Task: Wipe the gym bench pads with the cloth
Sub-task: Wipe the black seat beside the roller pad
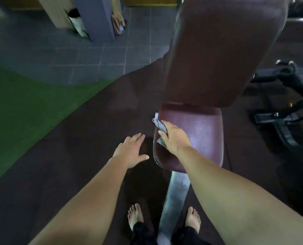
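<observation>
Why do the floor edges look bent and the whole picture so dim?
Head view: the wide-angle lens curves the green turf edge and floor tiles; head view, lighting is dim, with a pale sheen on the seat pad; the back pad close to the lens looks soft, while the right hand pressing the cloth is fairly sharp.

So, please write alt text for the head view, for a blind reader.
The right hand presses a grey cloth on the left edge of a maroon seat pad. The left hand hovers open beside it; the back pad rises behind.
</observation>
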